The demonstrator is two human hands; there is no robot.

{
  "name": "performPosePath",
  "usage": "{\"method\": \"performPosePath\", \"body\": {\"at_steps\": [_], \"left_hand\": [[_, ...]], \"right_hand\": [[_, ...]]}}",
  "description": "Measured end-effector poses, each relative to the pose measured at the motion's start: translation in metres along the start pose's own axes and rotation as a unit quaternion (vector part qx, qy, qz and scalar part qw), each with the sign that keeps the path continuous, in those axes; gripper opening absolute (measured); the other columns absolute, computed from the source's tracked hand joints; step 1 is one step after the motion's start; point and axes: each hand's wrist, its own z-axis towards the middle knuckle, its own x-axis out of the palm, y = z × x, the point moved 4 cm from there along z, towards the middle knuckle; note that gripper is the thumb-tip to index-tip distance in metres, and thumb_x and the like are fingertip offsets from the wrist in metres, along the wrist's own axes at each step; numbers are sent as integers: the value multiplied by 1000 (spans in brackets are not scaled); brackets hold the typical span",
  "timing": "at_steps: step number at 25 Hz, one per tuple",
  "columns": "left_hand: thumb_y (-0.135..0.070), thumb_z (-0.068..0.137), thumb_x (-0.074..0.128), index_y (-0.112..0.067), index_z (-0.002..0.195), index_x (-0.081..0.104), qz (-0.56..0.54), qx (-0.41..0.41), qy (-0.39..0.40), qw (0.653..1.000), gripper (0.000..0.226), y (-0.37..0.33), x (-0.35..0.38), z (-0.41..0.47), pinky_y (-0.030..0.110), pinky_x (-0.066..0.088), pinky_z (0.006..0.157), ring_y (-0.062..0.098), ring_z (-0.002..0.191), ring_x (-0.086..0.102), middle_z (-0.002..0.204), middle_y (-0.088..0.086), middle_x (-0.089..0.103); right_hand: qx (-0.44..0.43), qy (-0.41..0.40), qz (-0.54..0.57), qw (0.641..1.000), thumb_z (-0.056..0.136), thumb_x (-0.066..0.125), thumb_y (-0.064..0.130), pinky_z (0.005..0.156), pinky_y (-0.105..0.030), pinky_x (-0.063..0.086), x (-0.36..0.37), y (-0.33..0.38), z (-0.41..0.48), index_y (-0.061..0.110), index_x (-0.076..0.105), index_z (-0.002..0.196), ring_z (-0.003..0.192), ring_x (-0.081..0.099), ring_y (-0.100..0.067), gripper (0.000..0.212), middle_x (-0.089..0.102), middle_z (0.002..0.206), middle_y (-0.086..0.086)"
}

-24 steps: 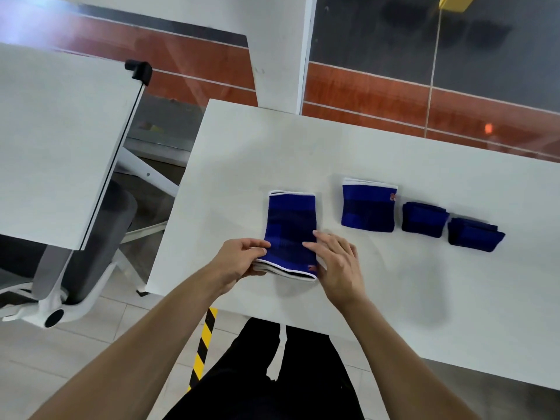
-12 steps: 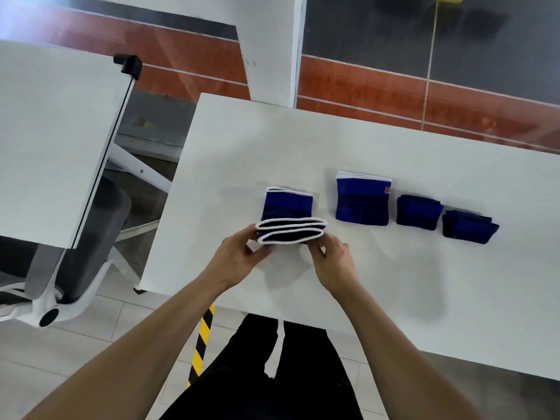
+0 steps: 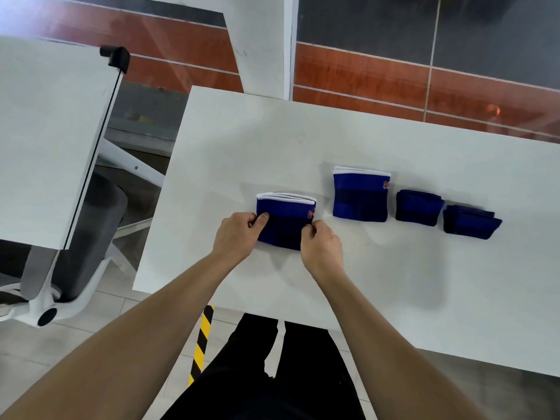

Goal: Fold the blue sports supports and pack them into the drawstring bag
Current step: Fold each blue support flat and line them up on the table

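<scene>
Head view, landmark: the folded support (image 3: 285, 221) lies flat on the white table (image 3: 272, 140), doubled over, with its white rims stacked at the far side.
Left hand: the left hand (image 3: 239, 234) pinches the left edge of the folded support. The thumb lies on top of the cloth and the fingers are curled.
Right hand: the right hand (image 3: 321, 253) pinches the right edge near the small red logo, with the fingers curled in.
Row to the right of the folded support: the second support (image 3: 360, 197) is just beside it and a little farther back, and is also doubled. The third support (image 3: 419, 207) and the fourth support (image 3: 469, 222) come after it. They are smaller dark bundles, and the fourth is well apart.
Drawstring bag: it is not in view, so I cannot tell where it is.
Done, by my judgement: the folding seems nearly complete, because all four visible pieces are folded.
Left, by my judgement: to let go of the folded support and then do the whole packing, as no piece appears to be in a bag.
</scene>
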Motion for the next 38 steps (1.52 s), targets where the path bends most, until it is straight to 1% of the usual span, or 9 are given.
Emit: {"method": "performPosePath", "body": {"at_steps": [8, 12, 16, 19, 23, 27, 32, 35, 38], "left_hand": [[-53, 97, 52, -16, 55, 47, 118, -30, -46, 991, 56, -8, 0, 7, 32, 32, 53, 28, 66, 53, 57, 0, 50], [-35, 99, 56, -14, 103, 58, 154, 195, -234, 940, 22, -24, -3, -13, 39, 46, 77, 29, 90, 54, 106, 5, 59], [-21, 99, 58, -13, 141, 53, 286, 349, -183, 873, 43, -12, 30, -18, 41, 38, 108, 30, 138, 45, 150, 6, 49], [-26, 103, 51, -16, 157, 29, 318, 301, -112, 892, 60, 8, 40, -8, 43, 25, 122, 26, 154, 17, 167, 2, 22], [-35, 107, 33, -21, 161, 9, 314, 271, -32, 909, 61, 5, 38, 4, 40, 13, 125, 22, 156, -1, 169, -3, 1], [-25, 102, 48, -19, 158, 25, 247, 277, -62, 927, 61, -7, 23, -3, 42, 33, 116, 29, 149, 26, 167, 4, 19], [-17, 100, 50, -16, 159, 15, 38, 105, -56, 992, 68, 5, 16, -24, 41, 37, 108, 33, 129, 45, 147, 12, 45], [-13, 101, 47, -16, 157, 20, -28, 66, -29, 997, 62, 2, 18, -25, 46, 38, 112, 30, 131, 48, 147, 8, 49], [-11, 98, 48, -25, 144, 41, -121, 6, -20, 992, 49, -4, 15, -24, 48, 54, 96, 27, 113, 62, 134, 3, 57]], "right_hand": [[-22, -43, -136, 989, 108, 31, 40, 89, -42, 37, 11, 0, 5, 15, 59, 99, 100, 57, -30, 39, 70, 102, -7], [-76, -140, -132, 978, 100, 53, 36, 83, -41, 41, 4, 1, 1, 14, 53, 104, 95, 59, -30, 23, 63, 101, -5], [-322, -183, -169, 913, 94, 62, 21, 105, -40, 38, 10, 3, -14, 15, 59, 130, 124, 54, -25, 37, 60, 133, -3], [-309, -127, -228, 915, 102, 44, 31, 124, -45, 18, 27, -6, -12, 17, 37, 156, 150, 32, -17, 56, 38, 161, 0], [-277, -77, -279, 916, 106, 29, 37, 126, -45, 3, 34, -14, -2, 19, 13, 162, 156, 9, -12, 61, 13, 169, 3], [-284, -94, -214, 930, 102, 47, 29, 123, -43, 19, 18, 1, -5, 18, 31, 158, 151, 27, -19, 60, 33, 164, -4], [-84, -89, 3, 992, 102, 51, 28, 99, -38, 45, 2, -5, -29, 23, 38, 149, 116, 54, -25, 49, 50, 132, -5], [-24, -24, 144, 989, 104, 49, 27, 94, -29, 44, 7, 8, -37, 29, 35, 151, 106, 55, -12, 49, 42, 132, 2], [39, -32, 222, 974, 102, 51, 24, 92, -29, 47, 5, 11, -35, 30, 39, 145, 107, 55, -13, 45, 46, 133, 1]]}}
